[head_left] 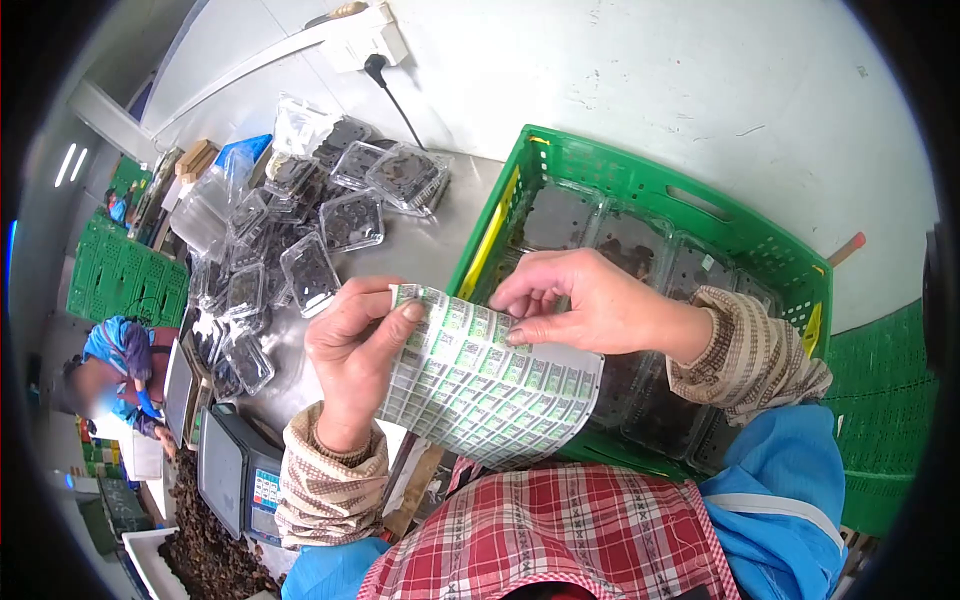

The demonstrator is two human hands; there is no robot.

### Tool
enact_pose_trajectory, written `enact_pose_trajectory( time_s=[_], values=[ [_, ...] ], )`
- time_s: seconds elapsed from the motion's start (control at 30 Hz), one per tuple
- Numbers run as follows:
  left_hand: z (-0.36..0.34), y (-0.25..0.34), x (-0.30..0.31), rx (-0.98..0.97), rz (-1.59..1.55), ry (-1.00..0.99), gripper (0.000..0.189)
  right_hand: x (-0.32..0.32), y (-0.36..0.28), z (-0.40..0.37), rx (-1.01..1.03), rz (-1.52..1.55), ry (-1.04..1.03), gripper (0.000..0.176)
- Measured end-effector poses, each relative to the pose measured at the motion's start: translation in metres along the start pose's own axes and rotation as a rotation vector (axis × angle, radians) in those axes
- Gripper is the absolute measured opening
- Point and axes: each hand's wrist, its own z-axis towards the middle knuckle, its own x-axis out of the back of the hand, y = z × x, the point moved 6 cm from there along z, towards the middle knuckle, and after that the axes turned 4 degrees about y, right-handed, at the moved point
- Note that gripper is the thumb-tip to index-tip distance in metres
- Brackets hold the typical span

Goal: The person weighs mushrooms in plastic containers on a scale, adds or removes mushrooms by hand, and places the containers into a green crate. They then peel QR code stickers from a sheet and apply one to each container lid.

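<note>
A sheet of small green and white labels [480, 385] hangs in front of my body, its lower part curving. My left hand [360, 340] pinches its upper left corner between thumb and fingers. At the sheet's upper right edge, the thumb of my right hand [580, 300] lies on the labels, its fingers curled; whether a single label is between them is too small to tell. Behind the sheet stands a green crate [680, 185] holding clear plastic boxes [635, 240] with dark contents. One box in it bears a small label.
Clear boxes with dark contents [350, 220] are heaped on the metal table [440, 240] at left. A scale [225, 475] and a white tray [150, 560] of dark pieces stand lower left. Another person [125, 350] is at far left. Green crates [885, 430] stand at right.
</note>
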Motion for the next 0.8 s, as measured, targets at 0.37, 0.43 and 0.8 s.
enact_pose_trajectory(
  time_s=[0.37,0.43,0.8],
  values=[
    [0.002,-0.017,-0.003,0.099,0.014,0.069,0.004,-0.008,-0.011,-0.007,0.246,-0.373,0.278,0.016],
    [0.004,-0.024,-0.006,0.114,0.011,0.077,0.003,-0.014,-0.010,-0.009,0.270,-0.499,0.290,0.012],
    [0.007,-0.132,0.070,0.392,-0.096,0.349,0.008,0.178,0.188,-0.040,-0.448,-0.712,0.174,0.021]
  ],
)
